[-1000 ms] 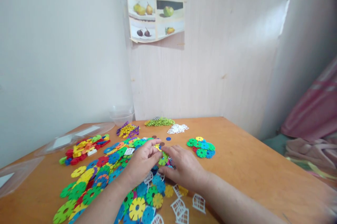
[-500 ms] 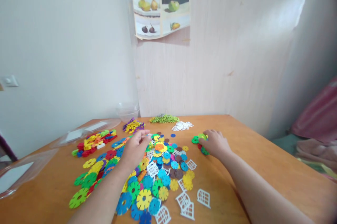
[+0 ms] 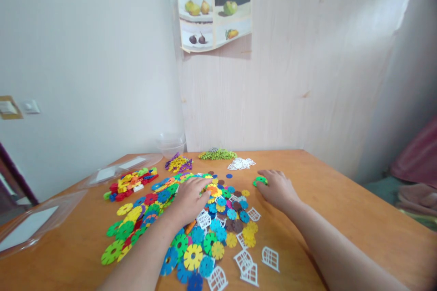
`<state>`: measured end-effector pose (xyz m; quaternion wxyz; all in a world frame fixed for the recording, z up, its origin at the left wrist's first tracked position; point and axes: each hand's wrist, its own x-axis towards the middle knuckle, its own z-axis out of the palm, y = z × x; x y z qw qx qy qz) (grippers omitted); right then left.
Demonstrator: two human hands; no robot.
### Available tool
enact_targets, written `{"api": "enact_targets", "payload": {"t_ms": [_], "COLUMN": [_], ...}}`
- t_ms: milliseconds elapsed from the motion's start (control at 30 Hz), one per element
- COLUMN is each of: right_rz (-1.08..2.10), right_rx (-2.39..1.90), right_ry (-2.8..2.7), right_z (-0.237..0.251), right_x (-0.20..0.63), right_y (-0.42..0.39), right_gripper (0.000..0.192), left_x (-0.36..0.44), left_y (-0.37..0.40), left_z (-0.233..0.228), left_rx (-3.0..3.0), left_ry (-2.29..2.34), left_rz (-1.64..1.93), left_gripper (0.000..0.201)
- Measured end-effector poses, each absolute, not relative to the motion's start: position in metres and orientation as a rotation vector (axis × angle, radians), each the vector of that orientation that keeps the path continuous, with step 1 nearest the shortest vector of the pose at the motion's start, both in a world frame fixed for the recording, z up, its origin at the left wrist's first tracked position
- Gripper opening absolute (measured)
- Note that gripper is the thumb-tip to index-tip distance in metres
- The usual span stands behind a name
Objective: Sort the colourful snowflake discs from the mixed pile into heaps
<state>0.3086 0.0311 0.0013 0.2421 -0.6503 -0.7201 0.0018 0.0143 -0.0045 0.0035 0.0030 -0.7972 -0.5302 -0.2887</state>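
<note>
Hands: both lie low over a wooden table (image 3: pixel 341 200), palms down.
Left hand (image 3: pixel 191 197): spread flat on the big heap of coloured plastic discs (image 3: pixel 205 232), fingers loosely open and reaching toward an orange disc (image 3: pixel 212 189) at the top of the heap; it grips nothing that can be seen.
Right hand (image 3: pixel 278 188): resting on the table to the right of the heap, fingers slightly curled over a small cluster of green discs (image 3: pixel 260 181); fingertips touch the cluster, but whether it pinches a piece cannot be told.
Heap: blue, yellow, green, brown and orange notched discs, spreading from mid-table toward the near edge.
White window pieces (image 3: pixel 251 266): scattered at the near right edge of the heap.
Far edge: a purple and yellow pile (image 3: pixel 178 163), a green pile (image 3: pixel 218 154) and a small white pile (image 3: pixel 241 163) in a row near the wall.
Left side: red and yellow blocks (image 3: pixel 131 181), clear plastic bags (image 3: pixel 37 220), a clear tub (image 3: pixel 170 144) in the corner.
Wall: fruit picture (image 3: pixel 215 20) taped above the table.
</note>
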Motion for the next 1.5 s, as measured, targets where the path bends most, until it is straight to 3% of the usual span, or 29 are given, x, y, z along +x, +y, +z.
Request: {"api": "enact_targets", "payload": {"t_ms": [167, 433, 600, 767, 867, 967, 1200, 1500], "right_rz": [0.018, 0.051, 0.115, 0.189, 0.146, 0.066, -0.009, 0.0], "right_rx": [-1.584, -1.407, -1.218, -1.043, -1.02, -1.05, -1.17, -1.965], "right_ry": [-2.061, -2.105, -2.147, -2.224, -2.283, -2.316, -2.257, -1.848], "right_z": [0.0, -0.003, 0.002, 0.01, 0.012, 0.011, 0.012, 0.01], "right_x": [0.287, 0.275, 0.264, 0.247, 0.241, 0.239, 0.253, 0.324], "right_y": [0.019, 0.009, -0.006, -0.027, -0.032, -0.032, -0.018, 0.036], "right_gripper": [0.038, 0.034, 0.034, 0.055, 0.045, 0.031, 0.029, 0.038], "left_x": [0.021, 0.019, 0.026, 0.042, 0.047, 0.047, 0.048, 0.025], "left_y": [-0.011, -0.012, -0.017, -0.024, -0.024, -0.022, -0.022, -0.009], "left_z": [0.002, 0.012, 0.019, 0.015, 0.009, 0.005, 0.008, 0.006], "left_rx": [-2.531, -2.501, -2.559, -2.73, -2.85, -2.947, -2.85, -2.491], "left_ry": [-1.622, -1.602, -1.677, -1.865, -1.897, -1.944, -1.928, -1.693], "left_rz": [-0.665, -0.771, -1.125, -1.463, -1.634, -1.726, -1.606, -1.167], "left_gripper": [0.036, 0.026, 0.031, 0.041, 0.051, 0.057, 0.052, 0.031]}}
